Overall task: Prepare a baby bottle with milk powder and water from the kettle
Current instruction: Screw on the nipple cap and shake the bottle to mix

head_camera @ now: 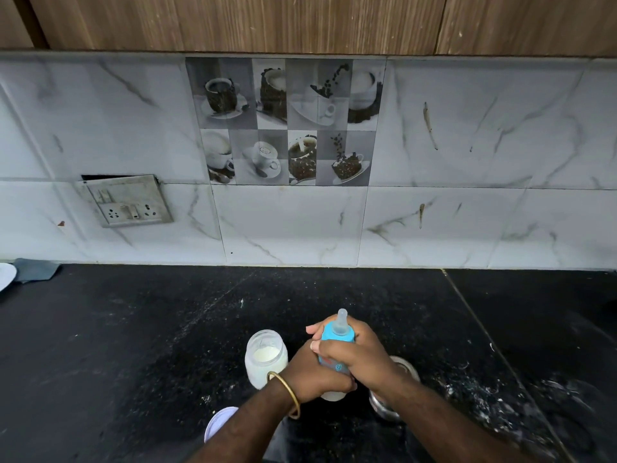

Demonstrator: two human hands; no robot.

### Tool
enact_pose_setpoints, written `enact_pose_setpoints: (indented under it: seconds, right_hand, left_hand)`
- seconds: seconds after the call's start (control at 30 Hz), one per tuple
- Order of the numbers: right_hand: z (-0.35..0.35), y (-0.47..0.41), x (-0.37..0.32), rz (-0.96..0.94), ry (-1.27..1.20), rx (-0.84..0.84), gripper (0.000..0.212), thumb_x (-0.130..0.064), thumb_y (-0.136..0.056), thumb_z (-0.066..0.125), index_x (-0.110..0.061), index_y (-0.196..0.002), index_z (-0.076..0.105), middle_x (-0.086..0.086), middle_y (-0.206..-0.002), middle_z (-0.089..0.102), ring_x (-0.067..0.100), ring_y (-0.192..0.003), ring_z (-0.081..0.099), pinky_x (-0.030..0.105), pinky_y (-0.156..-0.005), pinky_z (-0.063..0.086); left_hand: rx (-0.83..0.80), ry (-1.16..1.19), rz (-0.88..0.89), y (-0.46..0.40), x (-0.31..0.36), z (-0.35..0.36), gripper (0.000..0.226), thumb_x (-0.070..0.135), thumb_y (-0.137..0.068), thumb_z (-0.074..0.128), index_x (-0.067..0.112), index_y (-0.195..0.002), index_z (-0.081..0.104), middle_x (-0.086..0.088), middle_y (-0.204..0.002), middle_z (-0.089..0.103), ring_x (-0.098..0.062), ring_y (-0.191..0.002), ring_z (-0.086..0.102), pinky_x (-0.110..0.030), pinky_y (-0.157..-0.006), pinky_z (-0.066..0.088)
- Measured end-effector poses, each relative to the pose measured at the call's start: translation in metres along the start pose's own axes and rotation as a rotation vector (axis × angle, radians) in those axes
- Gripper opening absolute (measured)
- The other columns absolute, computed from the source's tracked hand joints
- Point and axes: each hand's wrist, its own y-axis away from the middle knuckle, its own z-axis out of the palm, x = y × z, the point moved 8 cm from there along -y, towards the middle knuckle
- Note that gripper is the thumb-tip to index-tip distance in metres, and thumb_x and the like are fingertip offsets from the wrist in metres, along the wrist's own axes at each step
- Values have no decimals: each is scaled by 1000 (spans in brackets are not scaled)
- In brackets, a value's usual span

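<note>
Baby bottle (336, 342), teat upward, stands on the black worktop (133, 329). Left hand (314, 372) fingers are wrapped around its lower body; right hand (350, 349) fingers are clamped on the blue collar. Open powder jar (266, 359) stands just left. A steel vessel (397, 392), possibly a cup, sits behind the right wrist.

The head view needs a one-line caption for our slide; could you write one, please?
Both hands, left hand and right hand, grip a teat-capped baby bottle beside an open milk powder jar.
</note>
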Motion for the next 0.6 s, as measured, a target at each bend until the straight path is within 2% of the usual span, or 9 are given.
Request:
enact_pose_setpoints:
  seconds: [0.1, 0.17, 0.27, 0.3, 0.33, 0.4, 0.43, 0.53, 0.6]
  right_hand:
    - [1, 4, 5, 53, 1, 88, 11, -7, -78, 77, -10, -88, 74, -3, -100, 78, 17, -94, 74, 22, -75, 58]
    - [1, 7, 7, 79, 21, 132, 13, -10, -79, 77, -15, -91, 74, -4, -98, 78, 17, -93, 73, 22, -75, 58]
    - [1, 11, 17, 148, 53, 85, 34, -22, -73, 87, -25, -103, 71, -2, -101, 76, 13, -95, 72, 21, -80, 58]
    - [1, 12, 20, 158, 67, 38, 46, -28, -68, 91, -27, -108, 69, -2, -103, 76, 11, -95, 73, 22, -83, 58]
    - [0, 13, 24, 166, 95, -12, 56, -33, -63, 94, -28, -111, 67, -3, -105, 76, 10, -97, 73, 26, -88, 58]
    - [1, 16, 28, 181, 127, -76, 60, -37, -60, 95, -27, -112, 66, -4, -106, 77, 10, -99, 73, 32, -92, 58]
    - [1, 17, 28, 180, 140, -72, 56, -35, -63, 94, -26, -110, 65, -6, -103, 77, 9, -96, 74, 30, -88, 59]
    - [-13, 8, 16, 131, 166, 122, 48, -36, -68, 91, -27, -105, 61, -2, -91, 76, 6, -80, 74, 26, -72, 60]
    - [-27, -3, 1, 98, 104, 243, 55, -39, -67, 91, -25, -107, 56, 2, -94, 72, 7, -77, 73, 26, -67, 59]
  left_hand:
    - [80, 12, 20, 2, -5, -4, 28, 2, -69, 72, 22, -89, 67, 11, -80, 71, -4, -85, 70, -19, -73, 55]
    - [134, 34, 37, 4, -3, -4, 31, -3, -74, 73, 22, -92, 68, 11, -84, 73, -5, -91, 71, -18, -76, 55]
    - [260, 49, 24, 8, -9, -4, 34, -1, -73, 79, 22, -91, 61, 10, -80, 70, 6, -82, 68, -10, -70, 51]
    - [323, 58, -8, 11, -15, -8, 44, 2, -68, 84, 19, -97, 56, 8, -85, 67, 12, -80, 66, -8, -68, 50]
    - [356, 96, -56, 12, -28, -10, 64, 8, -60, 90, 16, -109, 49, 4, -99, 65, 14, -84, 65, -7, -70, 50]
    - [343, 166, -130, 9, -53, -8, 108, 26, -40, 95, 18, -127, 32, -5, -124, 55, 1, -100, 67, -13, -76, 53]
    - [324, 171, -150, 9, -58, -8, 120, 32, -33, 95, 23, -131, 26, -5, -131, 50, -6, -107, 66, -16, -80, 54]
    - [250, 185, -124, 6, -59, -10, 133, 36, -31, 100, 29, -137, 21, 2, -137, 43, -10, -122, 57, -24, -95, 54]
    - [213, 164, -85, 4, -53, -13, 133, 38, -33, 102, 28, -140, 24, 6, -138, 42, -9, -124, 55, -27, -102, 52]
